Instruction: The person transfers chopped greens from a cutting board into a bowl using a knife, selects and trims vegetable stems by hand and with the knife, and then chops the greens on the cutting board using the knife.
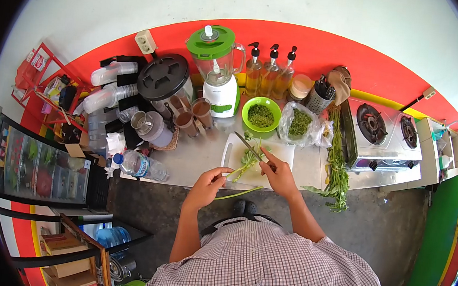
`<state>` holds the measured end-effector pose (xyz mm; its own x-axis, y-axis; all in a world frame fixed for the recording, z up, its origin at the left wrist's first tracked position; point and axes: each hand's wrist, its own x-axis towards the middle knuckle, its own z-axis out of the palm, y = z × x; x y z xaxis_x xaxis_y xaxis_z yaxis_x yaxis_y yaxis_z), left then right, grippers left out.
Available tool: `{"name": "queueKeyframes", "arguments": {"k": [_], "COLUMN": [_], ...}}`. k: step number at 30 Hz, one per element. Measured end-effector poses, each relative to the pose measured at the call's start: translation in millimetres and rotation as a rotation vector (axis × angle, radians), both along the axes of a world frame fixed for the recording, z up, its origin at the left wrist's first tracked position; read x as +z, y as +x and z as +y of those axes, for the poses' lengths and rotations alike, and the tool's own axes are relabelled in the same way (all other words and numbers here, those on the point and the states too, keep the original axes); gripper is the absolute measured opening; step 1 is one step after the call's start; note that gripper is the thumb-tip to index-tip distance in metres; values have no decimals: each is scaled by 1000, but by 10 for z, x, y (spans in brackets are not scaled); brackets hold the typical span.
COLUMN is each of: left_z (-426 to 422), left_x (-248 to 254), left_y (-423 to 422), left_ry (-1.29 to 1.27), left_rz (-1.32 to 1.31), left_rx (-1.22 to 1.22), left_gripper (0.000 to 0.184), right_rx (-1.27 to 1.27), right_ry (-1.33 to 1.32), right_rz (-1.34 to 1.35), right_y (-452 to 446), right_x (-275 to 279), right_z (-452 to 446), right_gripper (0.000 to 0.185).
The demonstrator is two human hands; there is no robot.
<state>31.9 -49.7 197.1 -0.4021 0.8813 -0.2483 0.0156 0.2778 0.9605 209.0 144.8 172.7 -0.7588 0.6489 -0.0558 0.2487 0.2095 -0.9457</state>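
Along a red-and-white wall (314,41) runs a silvery metal counter (198,156); on its white rectangular cutting board (284,150), leafy green stems (249,159) slant far-right from the narrowly pinching left hand (209,186); the right hand (279,173) grips a long metal knife (247,144), tip far-left.

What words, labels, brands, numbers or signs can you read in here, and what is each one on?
"AQUA", as far as it can be made out: on the blue label of the clear plastic bottle.
Too small to read: the mark on the white blender base.
Too small to read: the sticker on the red rack.
No other word, number or sign is clear enough to read.
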Motion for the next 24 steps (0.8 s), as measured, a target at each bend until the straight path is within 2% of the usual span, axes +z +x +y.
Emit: {"name": "queueKeyframes", "arguments": {"k": [7, 13, 15, 18, 24], "left_z": [83, 224, 260, 310, 357], "left_x": [57, -57, -34, -24, -103], "left_y": [-76, -160, -188, -232, -350], "left_ry": [-60, 66, 54, 43, 60], "left_rz": [120, 259, 257, 275, 321], "left_rx": [-85, -95, -97, -85, -26], "left_gripper": [32, 30, 29, 29, 27], "right_rx": [-32, -79, -102, -95, 17], "right_ry": [-29, -228, -424, -549, -578], "right_rz": [-5, -8, 45, 57, 45], "right_y": [-3, -28, -26, -26, -107], "right_x": [-69, -107, -134, -136, -189], "right_z": [67, 164, 194, 246, 393], "right_gripper": [48, 41, 40, 42, 45]}}
